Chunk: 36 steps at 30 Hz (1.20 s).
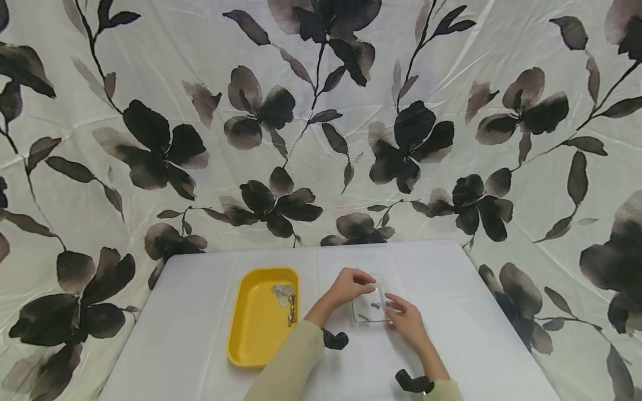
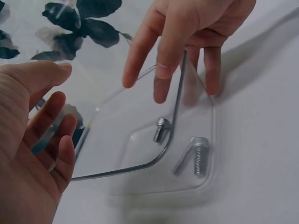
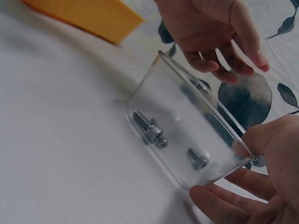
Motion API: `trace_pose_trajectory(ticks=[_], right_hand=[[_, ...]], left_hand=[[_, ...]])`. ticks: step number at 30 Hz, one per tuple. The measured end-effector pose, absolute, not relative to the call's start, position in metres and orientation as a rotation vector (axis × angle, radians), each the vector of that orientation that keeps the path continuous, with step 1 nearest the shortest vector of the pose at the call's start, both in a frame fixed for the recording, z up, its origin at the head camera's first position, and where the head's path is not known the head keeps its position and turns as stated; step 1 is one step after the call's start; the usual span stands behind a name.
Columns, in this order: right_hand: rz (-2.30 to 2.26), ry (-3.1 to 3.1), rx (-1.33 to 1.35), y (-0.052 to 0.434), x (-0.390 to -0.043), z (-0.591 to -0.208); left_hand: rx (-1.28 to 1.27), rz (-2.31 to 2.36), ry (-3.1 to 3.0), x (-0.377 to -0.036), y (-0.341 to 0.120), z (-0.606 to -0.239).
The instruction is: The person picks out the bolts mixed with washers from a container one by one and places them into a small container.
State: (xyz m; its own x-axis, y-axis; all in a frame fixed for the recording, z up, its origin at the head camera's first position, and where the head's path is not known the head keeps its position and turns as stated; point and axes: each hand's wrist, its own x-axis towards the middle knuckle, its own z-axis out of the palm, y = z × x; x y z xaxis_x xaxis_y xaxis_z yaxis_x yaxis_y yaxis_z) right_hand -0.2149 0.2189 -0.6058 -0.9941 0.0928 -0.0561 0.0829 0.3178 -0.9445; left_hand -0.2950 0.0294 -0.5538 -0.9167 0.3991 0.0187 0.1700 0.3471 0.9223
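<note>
A small clear plastic container (image 1: 369,312) sits on the white table (image 1: 200,312) with two short silver bolts (image 2: 200,156) inside, which the right wrist view shows as bolts (image 3: 149,127) too. My left hand (image 1: 357,282) curls over its far left corner, fingers (image 2: 51,126) around the rim. On the near right side my right hand (image 1: 398,312) pinches the wall, with the thumb (image 3: 250,147) on the rim and the fingers (image 3: 219,200) outside. The right fingertips (image 2: 161,79) cross the rim in the left wrist view.
A yellow tray (image 1: 239,334) lies left of the container, with washers (image 1: 283,291) and bolts (image 1: 291,313) at its far right corner. A flower-print cloth (image 1: 411,139) hangs behind and around the table. Black wrist mounts (image 1: 335,340) show on both arms.
</note>
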Motion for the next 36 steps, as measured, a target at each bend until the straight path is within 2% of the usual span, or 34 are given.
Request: trace_pose_trajectory(ticks=[10, 20, 28, 33, 36], right_hand=[[1.793, -2.556, -0.188, 0.218, -0.215, -0.603], [1.742, -2.587, -0.170, 0.214, -0.211, -0.604], [1.111, -2.630, -0.093, 0.195, -0.201, -0.577], [0.998, -2.546, -0.012, 0.170, -0.205, -0.557], [0.963, -2.479, 0.084, 0.155, -0.207, -0.552]], left_hand=[[0.616, 1.629, 2.343, -0.288, 0.002, -0.541], [0.621, 1.617, 2.324, -0.264, -0.032, -0.532], [0.630, 1.645, 2.315, -0.243, -0.055, -0.513], [0.687, 1.662, 2.340, -0.230, -0.071, -0.494], [0.701, 1.663, 2.347, -0.231, -0.082, -0.496]])
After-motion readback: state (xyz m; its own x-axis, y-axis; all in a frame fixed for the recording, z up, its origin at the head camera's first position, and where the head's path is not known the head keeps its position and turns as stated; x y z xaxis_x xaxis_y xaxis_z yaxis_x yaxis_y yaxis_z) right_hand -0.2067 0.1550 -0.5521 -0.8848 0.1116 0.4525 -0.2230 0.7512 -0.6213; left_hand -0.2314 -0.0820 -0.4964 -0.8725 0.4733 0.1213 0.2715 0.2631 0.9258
